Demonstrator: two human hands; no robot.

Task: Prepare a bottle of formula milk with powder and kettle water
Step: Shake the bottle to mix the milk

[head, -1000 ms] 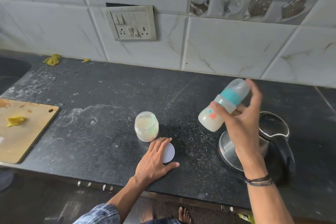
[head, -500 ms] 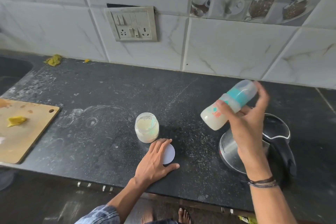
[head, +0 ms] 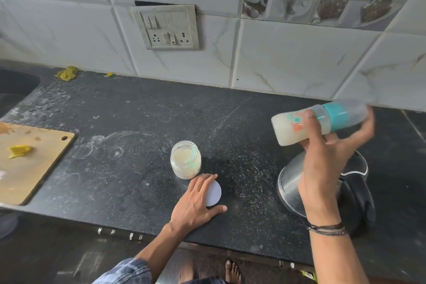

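**Right of the jar, a bottle held on its side**

Right of the jar and well above the counter, the right hand holds the bottle almost level. Its base points back toward the jar and its capped, teal-ringed end points away. The thumb wraps over the front of the bottle and the fingers curl behind it; their tips are blurred, as is the cap. The bottle holds a pale, milky liquid.

Just in front of the jar, the left hand lies flat on a round white lid, fingers straight and gripping nothing. The thumb is spread out on the counter, and the fingertips reach close to the jar's base. The jar stands upright and open, with pale powder inside.

The kettle stands on the counter to the right of the jar, below the raised bottle and partly hidden by the right forearm.

Far left of the jar lies a wooden board with a yellow scrap on it. Behind the jar, a socket plate sits on the tiled wall.
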